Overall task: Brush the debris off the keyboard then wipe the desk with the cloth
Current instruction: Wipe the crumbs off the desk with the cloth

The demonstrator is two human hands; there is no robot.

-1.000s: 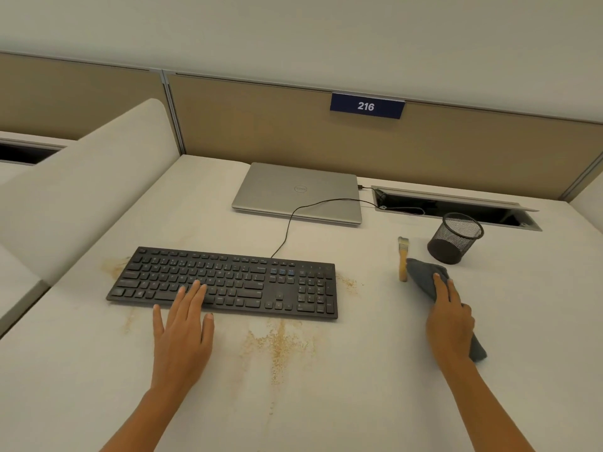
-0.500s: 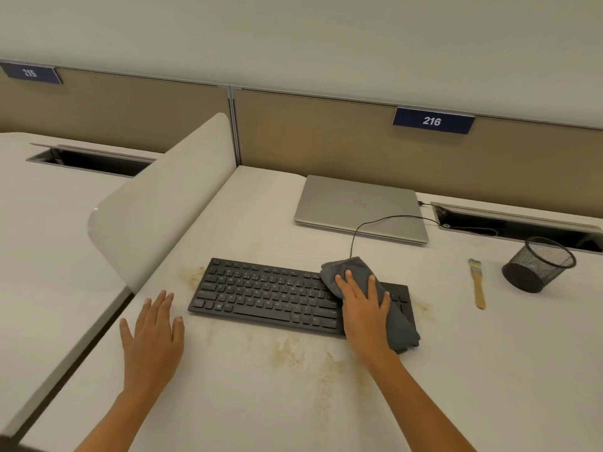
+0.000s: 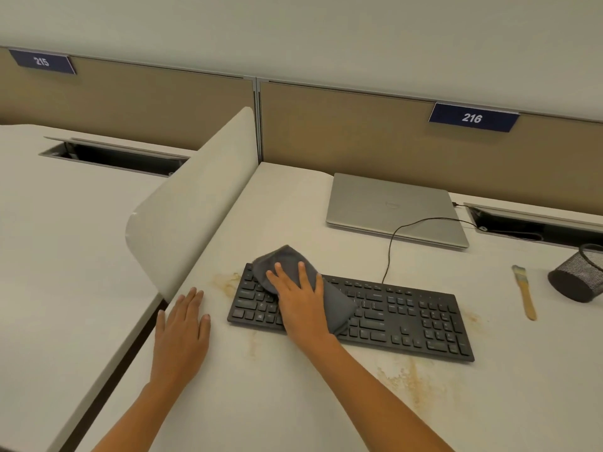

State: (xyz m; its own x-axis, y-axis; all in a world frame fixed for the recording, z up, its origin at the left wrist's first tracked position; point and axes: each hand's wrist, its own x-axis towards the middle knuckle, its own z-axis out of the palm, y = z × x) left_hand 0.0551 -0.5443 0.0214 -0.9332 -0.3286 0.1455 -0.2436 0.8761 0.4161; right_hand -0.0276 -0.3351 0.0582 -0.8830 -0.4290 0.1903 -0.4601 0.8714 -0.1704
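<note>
Wiping step judged in hand. Grey cloth (image 3: 337, 306) pressed on left end of keyboard (image 3: 411, 321) by right hand (image 3: 301, 309), fingers (image 3: 302, 275) spread straight. Left hand (image 3: 181, 334) laid flat on desk (image 3: 287, 409), holding nothing. Paintbrush (image 3: 525, 293) lying unused, well right. Next move judged: cloth to be swept over sandy debris (image 3: 414, 381).

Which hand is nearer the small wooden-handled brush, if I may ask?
Right. The right hand, on the grey cloth, is left of the wooden-handled brush; the left hand rests farther left.

Single head view, forward and down, near desk (image 3: 293, 402).
</note>
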